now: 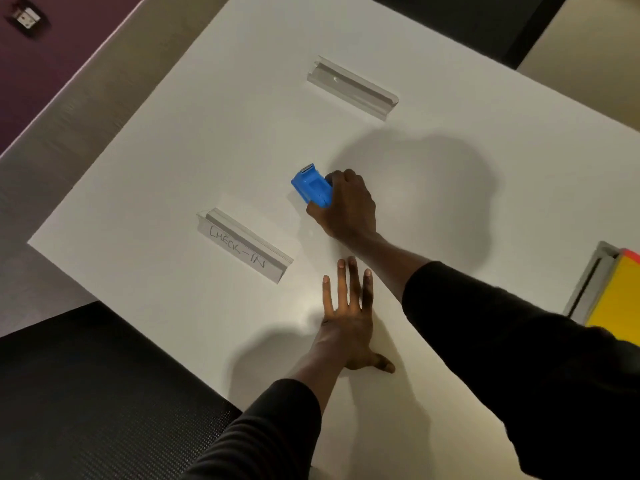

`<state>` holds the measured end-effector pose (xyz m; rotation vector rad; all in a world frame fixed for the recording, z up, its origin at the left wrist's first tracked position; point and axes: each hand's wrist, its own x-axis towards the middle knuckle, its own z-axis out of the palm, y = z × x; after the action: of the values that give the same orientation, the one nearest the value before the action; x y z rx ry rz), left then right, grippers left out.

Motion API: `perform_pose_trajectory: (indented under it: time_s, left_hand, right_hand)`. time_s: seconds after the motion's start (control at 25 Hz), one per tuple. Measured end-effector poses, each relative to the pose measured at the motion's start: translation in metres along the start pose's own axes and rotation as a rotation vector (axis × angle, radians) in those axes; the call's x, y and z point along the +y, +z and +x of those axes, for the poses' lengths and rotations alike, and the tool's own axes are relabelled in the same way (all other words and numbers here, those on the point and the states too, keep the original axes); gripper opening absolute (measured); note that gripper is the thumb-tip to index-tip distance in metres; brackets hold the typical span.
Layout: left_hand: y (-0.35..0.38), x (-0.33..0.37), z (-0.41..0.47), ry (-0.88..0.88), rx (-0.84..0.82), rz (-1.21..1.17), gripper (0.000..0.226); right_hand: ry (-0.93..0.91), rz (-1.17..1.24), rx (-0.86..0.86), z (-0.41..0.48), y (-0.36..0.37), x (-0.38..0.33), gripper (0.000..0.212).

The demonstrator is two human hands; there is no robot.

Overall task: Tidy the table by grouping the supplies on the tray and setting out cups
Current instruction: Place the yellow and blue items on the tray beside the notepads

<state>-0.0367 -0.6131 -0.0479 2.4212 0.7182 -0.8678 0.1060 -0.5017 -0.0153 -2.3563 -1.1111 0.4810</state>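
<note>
Left hand (346,327) fingers spread flat on table (173,150), right hand (346,206) gripping blue stapler (310,185)

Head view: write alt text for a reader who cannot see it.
The right hand grips a blue stapler-like tool on a white table while the left hand lies flat, fingers spread. Two clear sign holders sit nearby, one hand-lettered "CHECK-IN", the other blank; a yellow object shows at the right edge.

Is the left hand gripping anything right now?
No, the left hand lies flat and open on the white table, while the right hand holds the blue plastic stapler.
</note>
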Motion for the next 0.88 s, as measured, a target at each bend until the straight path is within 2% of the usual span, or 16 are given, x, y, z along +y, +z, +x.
perform_pose_trajectory:
  time_s: [0.2,0.4,0.64,0.76,0.88]
  left_hand:
    - [-0.004,0.001,-0.002,-0.009,-0.001,-0.070,0.173]
    - [-0.009,0.009,-0.006,-0.035,-0.005,-0.015,0.183]
    - [-0.015,0.019,-0.011,-0.041,-0.084,-0.022,0.183]
    - [-0.020,0.023,-0.011,-0.116,-0.115,-0.028,0.186]
    - [-0.019,0.056,-0.022,-0.079,-0.106,-0.035,0.178]
  right_hand:
    - [0.201,0.093,0.172,-0.085,-0.048,0.049,0.053]
    - [0.439,0.093,0.358,-0.174,-0.098,0.091,0.051]
    - [0.739,0.105,0.483,-0.267,-0.131,0.136,0.053]
    - [0.867,0.080,0.529,-0.292,-0.135,0.154,0.057]
    - [1.001,0.075,0.594,-0.323,-0.142,0.181,0.060]
